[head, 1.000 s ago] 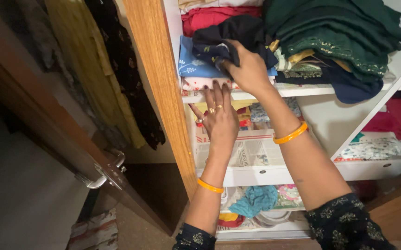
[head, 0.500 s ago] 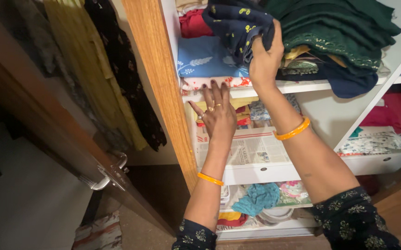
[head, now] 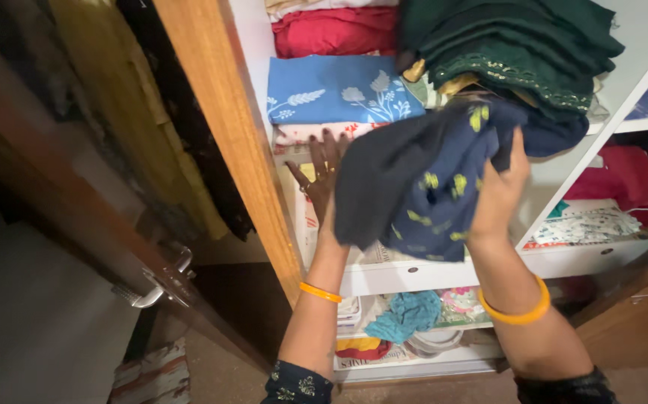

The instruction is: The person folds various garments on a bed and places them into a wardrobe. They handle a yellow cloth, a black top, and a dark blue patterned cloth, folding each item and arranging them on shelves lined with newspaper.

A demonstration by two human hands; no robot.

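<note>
Cloth held out from the shelf

Fingers of the right hand (head: 497, 196) are curled shut on a dark blue cloth (head: 421, 187) with yellow print, gripping its right edge while the rest hangs in folds in front of the white shelf (head: 563, 153). The left hand (head: 322, 173) is spread flat, fingers apart, its tips touching the shelf edge under a folded blue cloth (head: 339, 88); the dark cloth hides part of it. A green pile (head: 511, 45) lies to the right, above the gripping hand.
</note>
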